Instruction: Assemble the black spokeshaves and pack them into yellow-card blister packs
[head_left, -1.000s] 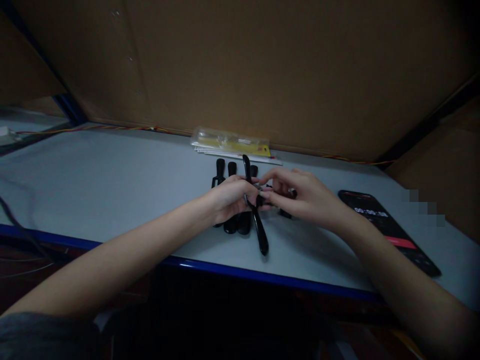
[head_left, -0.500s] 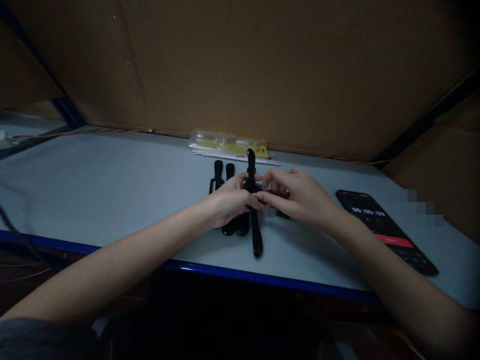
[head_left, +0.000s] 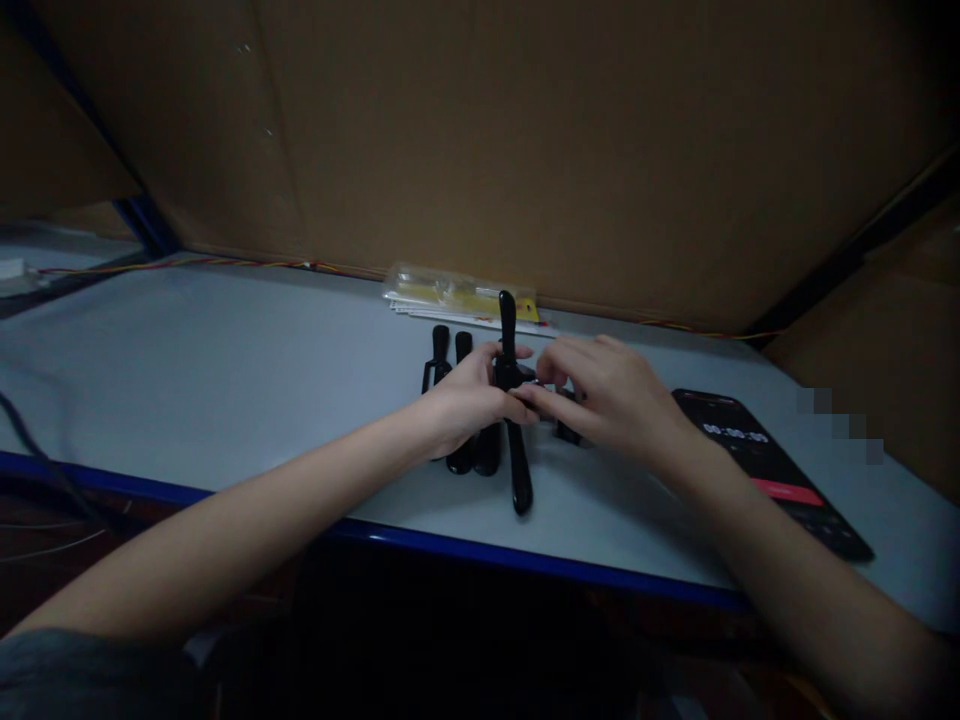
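Observation:
My left hand and my right hand meet over the grey table, both closed around the middle of a long black handle-like piece. The piece stands nearly upright-lengthwise, one end pointing at the far wall, the other toward the table's front edge. Under and left of my left hand lie several similar black pieces side by side. A small dark part lies just below my right hand's fingers.
A black phone with a lit timer screen lies to the right. A clear packet with yellow contents sits at the back by the cardboard wall. Red-yellow wires run along the wall's foot. The table's blue front edge is near.
The black piece has turned from a slanted position to nearly straight along my line of sight. Both hands stayed closed on its middle; the view shifted slightly.

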